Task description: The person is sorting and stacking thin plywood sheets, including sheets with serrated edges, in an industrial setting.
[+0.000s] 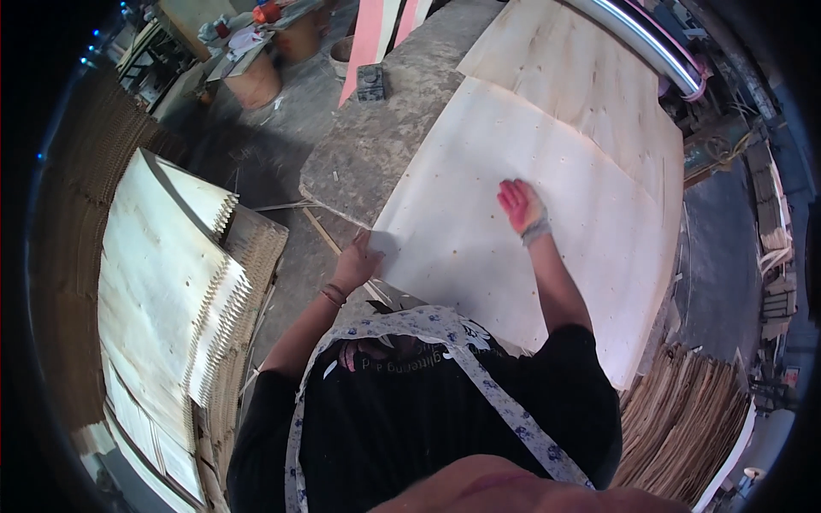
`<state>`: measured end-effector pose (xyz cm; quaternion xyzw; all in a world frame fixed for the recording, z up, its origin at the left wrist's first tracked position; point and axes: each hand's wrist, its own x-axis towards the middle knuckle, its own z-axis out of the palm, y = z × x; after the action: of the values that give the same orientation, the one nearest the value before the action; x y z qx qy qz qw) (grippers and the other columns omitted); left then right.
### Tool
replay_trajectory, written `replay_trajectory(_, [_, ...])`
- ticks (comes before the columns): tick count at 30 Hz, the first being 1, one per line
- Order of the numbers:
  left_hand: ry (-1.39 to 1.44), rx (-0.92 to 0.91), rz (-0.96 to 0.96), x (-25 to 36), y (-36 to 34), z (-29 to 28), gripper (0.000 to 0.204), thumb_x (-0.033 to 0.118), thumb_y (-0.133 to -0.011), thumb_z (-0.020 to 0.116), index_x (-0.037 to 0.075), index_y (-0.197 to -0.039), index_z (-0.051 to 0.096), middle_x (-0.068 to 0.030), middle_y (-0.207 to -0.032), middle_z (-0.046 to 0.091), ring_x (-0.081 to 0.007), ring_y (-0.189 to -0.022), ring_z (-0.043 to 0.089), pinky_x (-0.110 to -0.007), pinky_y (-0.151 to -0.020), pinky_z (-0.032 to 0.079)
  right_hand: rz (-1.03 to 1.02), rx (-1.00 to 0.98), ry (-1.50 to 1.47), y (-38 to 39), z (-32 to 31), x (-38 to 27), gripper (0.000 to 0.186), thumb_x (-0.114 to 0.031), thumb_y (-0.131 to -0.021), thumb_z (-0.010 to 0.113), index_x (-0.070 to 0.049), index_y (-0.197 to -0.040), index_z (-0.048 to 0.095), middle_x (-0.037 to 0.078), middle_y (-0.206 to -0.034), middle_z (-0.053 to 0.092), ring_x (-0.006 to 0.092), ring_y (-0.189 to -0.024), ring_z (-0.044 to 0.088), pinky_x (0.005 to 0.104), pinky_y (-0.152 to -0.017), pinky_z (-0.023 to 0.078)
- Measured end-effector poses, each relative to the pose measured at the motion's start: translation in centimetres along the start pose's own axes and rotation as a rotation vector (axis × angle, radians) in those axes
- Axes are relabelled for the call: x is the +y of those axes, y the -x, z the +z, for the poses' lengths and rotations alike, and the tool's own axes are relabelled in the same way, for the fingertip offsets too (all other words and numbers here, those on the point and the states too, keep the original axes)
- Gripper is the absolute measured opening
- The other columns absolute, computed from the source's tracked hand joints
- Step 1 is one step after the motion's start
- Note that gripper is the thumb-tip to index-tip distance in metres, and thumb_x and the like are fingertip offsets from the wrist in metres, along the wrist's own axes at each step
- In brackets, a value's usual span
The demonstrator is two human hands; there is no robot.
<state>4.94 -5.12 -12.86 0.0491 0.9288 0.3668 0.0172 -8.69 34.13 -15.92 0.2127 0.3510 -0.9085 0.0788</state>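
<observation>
A large pale wood veneer sheet (462,188) with small dark knots lies across the table in front of me. My left hand (357,263) is closed at its left near corner, the fingers bent over the edge. Over the middle of the same sheet is my right hand (523,209), in a glove with red on it, its fingers stretched out and holding nothing. Whether that palm touches the wood I cannot tell. Another, browner veneer sheet (564,68) lies at the far end, along the edge of the pale one.
Veneer sheets with jagged edges are stacked (162,274) on my left. A shiny metal roller (650,43) spans the far right. A dark block (371,83) sits on the worn grey tabletop (359,162). Brown veneer (684,427) is piled near right; buckets (253,84) stand far left.
</observation>
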Motion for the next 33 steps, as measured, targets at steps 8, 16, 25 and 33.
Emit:
replay_trajectory(8, [0.4, 0.004, 0.054, 2.9, -0.7, -3.9, 0.033, 0.004, -0.075, 0.062, -0.005, -0.105, 0.053, -0.0179, -0.087, 0.067, -0.027, -0.082, 0.066, -0.035, -0.071, 0.051, 0.557, -0.247, 0.256, 21.0, 0.2, 3.6, 0.05, -0.046, -0.091, 0.047, -0.014, -0.129, 0.047, 0.009, -0.119, 0.058, 0.0223, -0.1, 0.06, 0.0393, -0.085, 0.048])
replay_trajectory(16, [0.863, -0.176, -0.066, 9.2, -1.5, -8.4, 0.031, -0.003, -0.08, 0.055, -0.003, -0.11, 0.051, -0.0104, -0.087, 0.066, -0.0112, -0.074, 0.06, -0.023, -0.065, 0.046, 0.704, -0.265, -0.085, 31.5, -4.0, 7.2, 0.065, -0.054, -0.089, 0.045, -0.004, -0.13, 0.045, 0.016, -0.11, 0.062, 0.0215, -0.085, 0.065, 0.0346, -0.073, 0.054])
replay_trajectory(25, [1.058, -0.109, -0.113, 6.4, -2.5, -9.5, 0.033, -0.003, -0.081, 0.054, -0.002, -0.114, 0.054, -0.0066, -0.093, 0.065, -0.0094, -0.075, 0.059, -0.021, -0.067, 0.045, 0.147, 0.113, -0.178, 31.6, -1.5, 5.9, 0.044, -0.05, -0.086, 0.053, -0.008, -0.099, 0.056, 0.005, -0.075, 0.063, 0.0171, -0.059, 0.057, 0.0312, -0.054, 0.046])
replay_trajectory(33, [0.925, -0.061, -0.256, 1.6, -1.7, -7.0, 0.04, 0.001, -0.081, 0.059, 0.002, -0.121, 0.053, -0.0075, -0.099, 0.065, -0.0115, -0.088, 0.058, -0.024, -0.08, 0.044, 0.171, -0.023, 0.098, 21.9, -4.5, 1.1, 0.028, -0.04, -0.089, 0.054, -0.015, -0.103, 0.052, 0.007, -0.072, 0.059, 0.0176, -0.051, 0.052, 0.0314, -0.049, 0.045])
